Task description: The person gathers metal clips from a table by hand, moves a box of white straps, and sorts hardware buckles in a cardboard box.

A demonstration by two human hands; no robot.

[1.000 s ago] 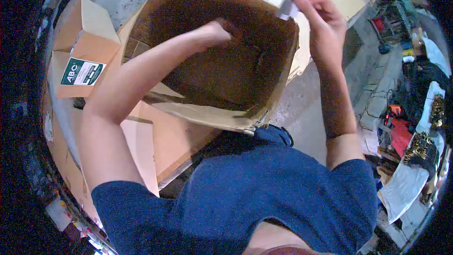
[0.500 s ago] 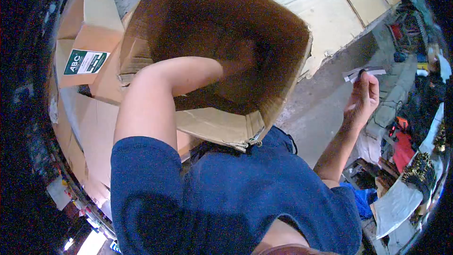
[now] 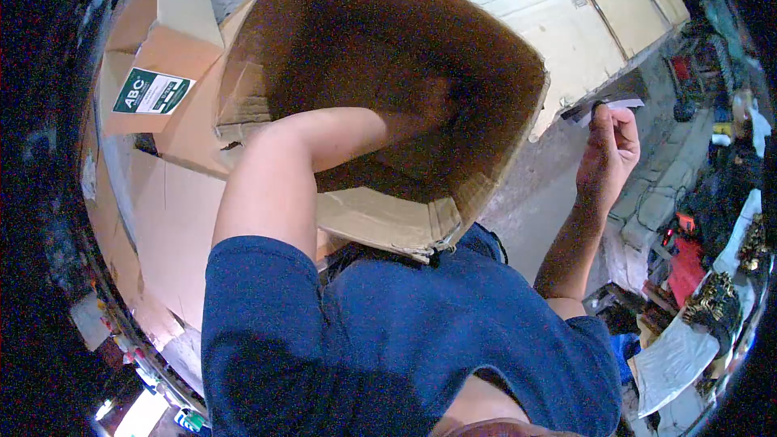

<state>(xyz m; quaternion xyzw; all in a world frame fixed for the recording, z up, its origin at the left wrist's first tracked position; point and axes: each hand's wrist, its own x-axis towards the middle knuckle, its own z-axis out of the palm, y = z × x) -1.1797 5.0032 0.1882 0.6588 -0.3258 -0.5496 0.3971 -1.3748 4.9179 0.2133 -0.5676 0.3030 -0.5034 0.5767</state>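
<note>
Left hand (image 3: 417, 113) reaches deep inside the large open cardboard box (image 3: 486, 32) at frame centre, grip indiscernible; right hand (image 3: 609, 150), right of the box, pinches a paper strip (image 3: 619, 103); labelled carton (image 3: 154, 73) sits upper left.

The cardboard box (image 3: 380, 57) is large, brown and open, tipped so its dark inside faces the viewer; its near wall is creased and torn at the lower corner. The strip of paper (image 3: 611, 105) is pale, thin and crumpled, lying roughly level at three o'clock from the box, well outside its rim.
</note>
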